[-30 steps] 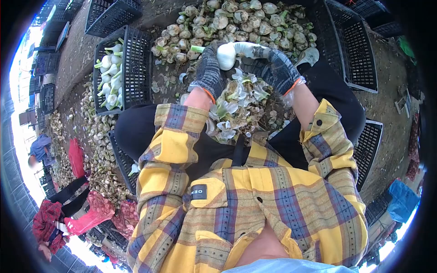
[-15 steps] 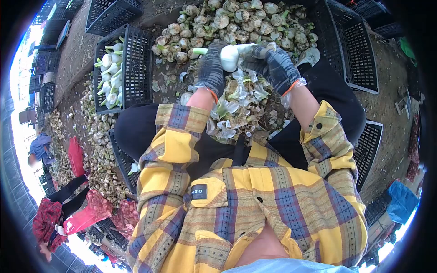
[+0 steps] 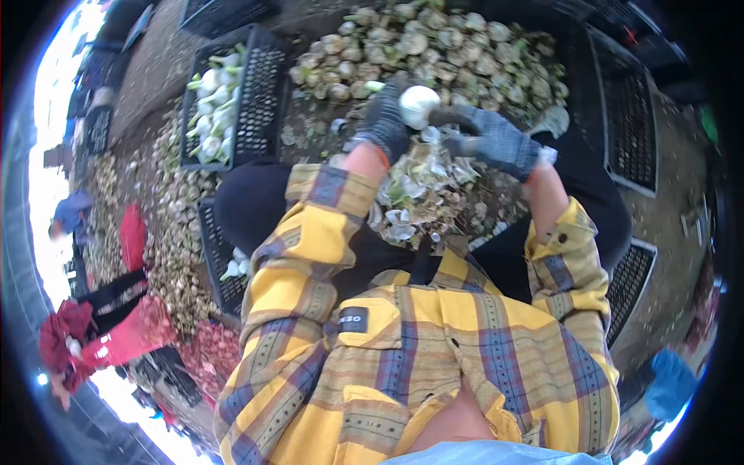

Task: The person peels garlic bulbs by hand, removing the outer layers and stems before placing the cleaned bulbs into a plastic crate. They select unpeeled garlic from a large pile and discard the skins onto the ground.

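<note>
My left hand (image 3: 385,124), in a dark grey glove, is closed around a white garlic bulb (image 3: 419,107). The bulb's green stem end (image 3: 375,86) sticks out on the far side of that hand. Close to the bulb's right side is my right hand (image 3: 496,138), gloved in grey, its fingers apart and pointing at the bulb; nothing shows between them. Below both hands lies a heap of papery garlic skins (image 3: 418,190) between my legs. Beyond them spreads a large pile of unpeeled garlic (image 3: 449,50).
A black crate (image 3: 260,101) of clean white bulbs (image 3: 213,112) stands at the left. Another black crate (image 3: 221,267) is beside my leg, with more crates (image 3: 624,116) at the right. Loose garlic (image 3: 174,248) covers the left ground. Two people are farther left.
My right hand has drawn back to the right from the bulb, and its fingers have spread. The bulb stays in my left hand; its pale right-hand end no longer shows. The view has shifted slightly.
</note>
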A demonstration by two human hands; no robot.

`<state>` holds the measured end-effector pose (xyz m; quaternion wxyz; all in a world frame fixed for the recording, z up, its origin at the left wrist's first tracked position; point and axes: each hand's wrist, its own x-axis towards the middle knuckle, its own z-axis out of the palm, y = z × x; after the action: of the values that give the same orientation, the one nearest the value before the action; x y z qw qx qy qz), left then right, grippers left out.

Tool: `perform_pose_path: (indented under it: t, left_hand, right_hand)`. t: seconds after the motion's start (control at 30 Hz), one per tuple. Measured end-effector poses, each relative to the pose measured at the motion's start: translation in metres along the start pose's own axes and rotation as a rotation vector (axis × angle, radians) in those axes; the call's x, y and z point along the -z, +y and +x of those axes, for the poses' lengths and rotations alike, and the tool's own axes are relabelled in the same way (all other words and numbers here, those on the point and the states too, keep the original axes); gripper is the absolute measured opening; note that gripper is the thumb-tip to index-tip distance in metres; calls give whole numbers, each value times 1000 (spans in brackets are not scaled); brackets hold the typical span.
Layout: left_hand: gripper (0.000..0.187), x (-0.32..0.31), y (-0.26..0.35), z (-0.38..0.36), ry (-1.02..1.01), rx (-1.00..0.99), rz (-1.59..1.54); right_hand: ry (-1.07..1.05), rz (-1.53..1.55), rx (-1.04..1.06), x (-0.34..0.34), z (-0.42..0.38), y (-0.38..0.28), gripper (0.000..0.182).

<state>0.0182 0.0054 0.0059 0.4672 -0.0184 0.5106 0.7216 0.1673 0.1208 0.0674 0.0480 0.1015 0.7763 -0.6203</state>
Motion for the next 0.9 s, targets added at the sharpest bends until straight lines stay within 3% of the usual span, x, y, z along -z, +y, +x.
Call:
perform_pose_path:
  t: [0.07, 0.1, 0.17, 0.23, 0.37, 0.43, 0.47, 0.5, 0.53, 0.67, 0.73, 0.8, 0.87, 0.9]
  left_hand:
    - [19, -11, 7, -8, 132, 215, -173]
    - [27, -7, 4, -4, 200, 211, -231]
    - [29, 15, 8, 7, 258, 181, -248]
    - [36, 38, 24, 12, 271, 200, -340]
    - [42, 107, 89, 40, 286, 6, -531]
    - [49, 116, 141, 39, 290, -350, -461]
    - [55, 150, 167, 56, 171, -434, -382]
    - [55, 143, 189, 45, 273, -413, -493]
    - [57, 114, 197, 25, 373, -527, -462]
    - [57, 84, 186, 1, 213, -335, -431]
    - [45, 74, 155, 3, 170, -214, -471]
    - [40, 62, 129, -1, 180, -63, -378]
    - [37, 51, 111, -9, 182, 18, -308]
    - [35, 55, 104, -10, 103, 63, -256]
  right_hand:
    - [-9, -55, 51, 6, 4, 7, 35]
    - [-29, -56, 68, 5, 6, 11, 35]
    - [124, -60, -111, -3, 7, 18, 31]
    - [104, -42, -132, -12, 6, 18, 29]
    - [48, -77, -190, -29, 13, 50, 24]
    - [12, -191, -164, -35, 15, 49, 25]
    - [18, -191, -179, -37, 16, 50, 25]
    - [19, -208, -179, -39, 19, 53, 28]
    - [21, -227, -179, -40, 23, 57, 31]
    - [46, -312, -241, -40, 44, 79, 34]
    - [66, -296, -289, -33, 59, 101, 36]
    - [137, -315, -377, -19, 72, 108, 38]
    - [253, -308, -416, -2, 95, 156, 40]
    - [334, -351, -432, 9, 107, 163, 41]
